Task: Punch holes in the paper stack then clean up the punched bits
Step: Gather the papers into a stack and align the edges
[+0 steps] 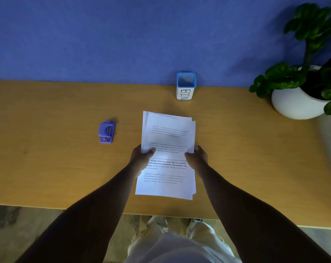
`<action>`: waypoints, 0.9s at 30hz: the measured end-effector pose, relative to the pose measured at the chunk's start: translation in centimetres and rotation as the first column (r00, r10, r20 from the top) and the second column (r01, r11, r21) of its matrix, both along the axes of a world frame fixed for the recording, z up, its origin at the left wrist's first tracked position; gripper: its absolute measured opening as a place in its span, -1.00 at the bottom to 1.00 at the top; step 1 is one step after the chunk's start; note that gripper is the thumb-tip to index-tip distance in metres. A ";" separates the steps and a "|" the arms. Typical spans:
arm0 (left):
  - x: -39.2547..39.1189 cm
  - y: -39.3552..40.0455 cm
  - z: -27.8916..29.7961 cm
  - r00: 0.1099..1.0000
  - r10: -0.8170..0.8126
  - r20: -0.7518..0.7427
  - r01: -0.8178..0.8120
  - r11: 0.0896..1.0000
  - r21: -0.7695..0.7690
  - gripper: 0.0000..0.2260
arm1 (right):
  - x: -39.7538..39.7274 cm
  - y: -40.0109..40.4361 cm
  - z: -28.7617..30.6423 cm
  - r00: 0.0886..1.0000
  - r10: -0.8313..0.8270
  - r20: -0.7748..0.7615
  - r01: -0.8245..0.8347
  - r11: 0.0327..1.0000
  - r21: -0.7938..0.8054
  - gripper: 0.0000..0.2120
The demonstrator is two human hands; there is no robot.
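Observation:
A stack of white printed paper [167, 133] is held over the middle of the wooden table [47, 168], its sheets slightly fanned at the edges. My left hand [141, 158] grips the stack's left edge, thumb on top. On the opposite edge, my right hand [196, 158] grips it the same way. A small purple hole punch [106, 131] lies on the table to the left of the paper, apart from both hands. A small blue-rimmed box labelled BIN [186, 86] stands at the back against the blue wall, behind the paper.
A white pot with a green plant [301, 103] stands at the table's back right corner. The table's near edge runs just in front of my legs, with tiled floor below.

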State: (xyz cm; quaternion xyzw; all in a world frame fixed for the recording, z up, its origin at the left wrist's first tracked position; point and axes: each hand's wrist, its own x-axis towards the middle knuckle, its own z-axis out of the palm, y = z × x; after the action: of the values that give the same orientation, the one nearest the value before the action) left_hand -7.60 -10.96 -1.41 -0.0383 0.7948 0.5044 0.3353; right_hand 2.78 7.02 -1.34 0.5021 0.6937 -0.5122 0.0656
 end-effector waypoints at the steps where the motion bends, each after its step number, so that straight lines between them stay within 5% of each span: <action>1: -0.1 -0.1 0.3 1.000 -0.030 0.002 0.030 0.999 0.042 -0.69 | 0.1 0.3 0.0 1.000 -0.007 -0.009 0.007 1.000 0.011 -0.66; 9: -1.2 0.1 2.3 0.990 -0.142 0.021 0.134 0.965 0.225 -0.71 | 0.8 2.9 1.8 0.979 -0.082 -0.189 0.079 0.997 -0.025 -0.62; 15: -1.9 2.3 4.5 1.000 -0.013 -0.012 0.016 0.953 0.304 -0.70 | 0.4 4.6 4.8 0.933 -0.067 -0.354 0.052 0.997 -0.054 -0.86; 27: -1.5 6.5 8.7 0.967 0.125 -0.221 -0.010 0.889 0.458 -0.77 | -0.5 5.8 8.2 0.836 -0.084 -0.542 0.117 0.993 0.027 -0.70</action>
State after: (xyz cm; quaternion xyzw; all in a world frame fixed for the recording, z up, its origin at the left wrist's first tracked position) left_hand -9.06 -4.46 7.28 0.0755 0.6886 0.6880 0.2165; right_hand 2.31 12.86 6.89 0.3752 0.6716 -0.6147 -0.1739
